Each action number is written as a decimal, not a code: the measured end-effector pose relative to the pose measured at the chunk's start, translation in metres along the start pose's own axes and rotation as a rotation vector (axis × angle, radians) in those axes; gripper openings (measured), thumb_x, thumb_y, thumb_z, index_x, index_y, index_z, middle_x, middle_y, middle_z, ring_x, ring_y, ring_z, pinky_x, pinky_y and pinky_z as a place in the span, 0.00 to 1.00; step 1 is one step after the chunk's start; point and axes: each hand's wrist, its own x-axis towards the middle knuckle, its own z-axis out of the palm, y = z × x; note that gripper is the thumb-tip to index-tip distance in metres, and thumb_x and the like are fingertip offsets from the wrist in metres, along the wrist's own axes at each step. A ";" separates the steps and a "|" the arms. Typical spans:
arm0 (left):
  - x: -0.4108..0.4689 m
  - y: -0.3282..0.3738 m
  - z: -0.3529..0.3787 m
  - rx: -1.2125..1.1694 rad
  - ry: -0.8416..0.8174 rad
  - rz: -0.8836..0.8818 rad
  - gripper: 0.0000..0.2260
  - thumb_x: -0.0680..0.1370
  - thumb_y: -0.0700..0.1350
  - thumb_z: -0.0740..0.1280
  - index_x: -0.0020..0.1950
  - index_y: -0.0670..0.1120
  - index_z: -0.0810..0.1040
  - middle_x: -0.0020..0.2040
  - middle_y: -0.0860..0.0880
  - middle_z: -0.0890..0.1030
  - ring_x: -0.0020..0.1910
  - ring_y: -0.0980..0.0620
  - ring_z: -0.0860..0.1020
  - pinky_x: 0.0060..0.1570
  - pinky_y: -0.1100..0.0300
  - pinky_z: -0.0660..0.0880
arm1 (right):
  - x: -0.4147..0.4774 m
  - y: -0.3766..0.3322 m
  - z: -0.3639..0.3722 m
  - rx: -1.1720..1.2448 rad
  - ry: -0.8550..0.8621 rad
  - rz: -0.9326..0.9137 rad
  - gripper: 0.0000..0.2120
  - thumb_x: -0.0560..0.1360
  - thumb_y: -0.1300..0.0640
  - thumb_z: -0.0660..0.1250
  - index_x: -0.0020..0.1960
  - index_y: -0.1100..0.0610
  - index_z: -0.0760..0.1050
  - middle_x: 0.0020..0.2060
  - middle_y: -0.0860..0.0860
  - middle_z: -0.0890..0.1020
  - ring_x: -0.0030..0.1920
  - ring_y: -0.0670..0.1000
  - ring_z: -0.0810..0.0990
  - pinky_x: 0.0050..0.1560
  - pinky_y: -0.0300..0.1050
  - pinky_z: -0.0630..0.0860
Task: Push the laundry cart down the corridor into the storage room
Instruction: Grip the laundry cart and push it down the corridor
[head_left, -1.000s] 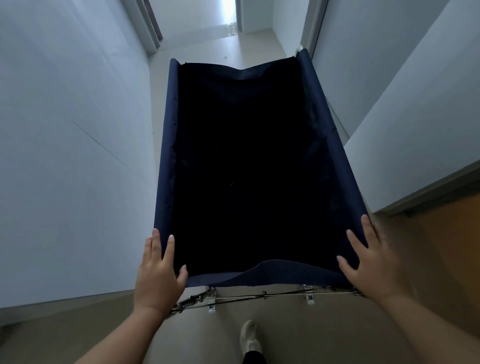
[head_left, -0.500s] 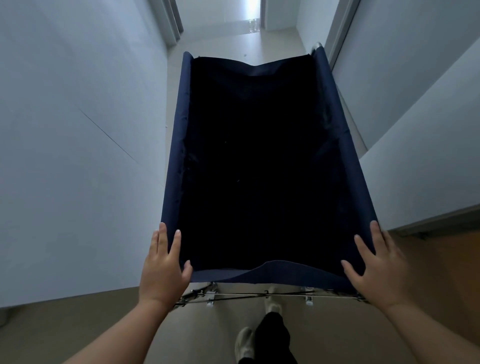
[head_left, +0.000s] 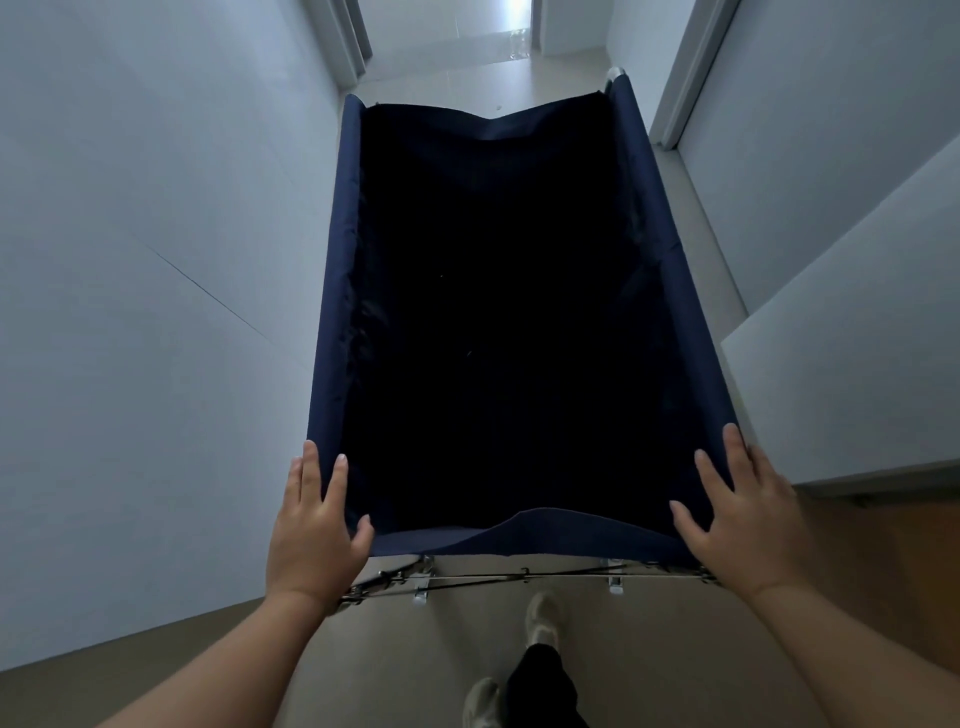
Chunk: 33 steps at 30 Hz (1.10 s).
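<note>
The laundry cart (head_left: 670, 270) is a deep navy fabric bin on a folding metal frame, filling the middle of the corridor in front of me. Its inside is dark and nothing shows in it. My left hand (head_left: 311, 525) presses flat on the near left corner of the rim, fingers straight and thumb inside the edge. At the near right corner my right hand (head_left: 743, 514) lies the same way, fingers spread along the rim. The crossed metal bars (head_left: 519, 577) of the frame show just below the near edge.
White walls (head_left: 156, 260) close in on both sides. A door frame (head_left: 680, 93) stands on the right by the cart's far end. The pale tiled floor (head_left: 493, 78) leads to a bright opening ahead. A wooden surface (head_left: 883, 545) lies at the right. My feet step behind the cart.
The cart has rolled forward along the corridor and the right door frame is nearer. My feet have swapped in stride. Both hands stay on the same rim corners.
</note>
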 end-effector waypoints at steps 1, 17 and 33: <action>0.006 0.000 0.001 -0.002 -0.002 -0.002 0.37 0.69 0.47 0.75 0.74 0.42 0.65 0.78 0.38 0.54 0.75 0.35 0.57 0.65 0.41 0.68 | 0.008 0.001 -0.001 -0.004 -0.007 0.000 0.33 0.73 0.39 0.56 0.68 0.61 0.75 0.77 0.62 0.62 0.69 0.69 0.69 0.57 0.64 0.73; 0.105 0.011 -0.004 -0.001 0.022 -0.056 0.38 0.70 0.49 0.76 0.75 0.45 0.62 0.79 0.41 0.53 0.77 0.39 0.55 0.66 0.42 0.67 | 0.118 0.012 -0.012 -0.021 -0.061 -0.020 0.33 0.74 0.39 0.61 0.72 0.58 0.70 0.79 0.60 0.57 0.74 0.67 0.63 0.65 0.65 0.70; 0.192 0.015 -0.007 -0.003 0.071 -0.052 0.38 0.69 0.52 0.76 0.75 0.46 0.63 0.79 0.41 0.55 0.76 0.39 0.57 0.62 0.41 0.71 | 0.207 0.009 -0.024 -0.079 -0.080 -0.015 0.38 0.72 0.36 0.52 0.73 0.58 0.69 0.79 0.61 0.58 0.76 0.66 0.61 0.67 0.66 0.65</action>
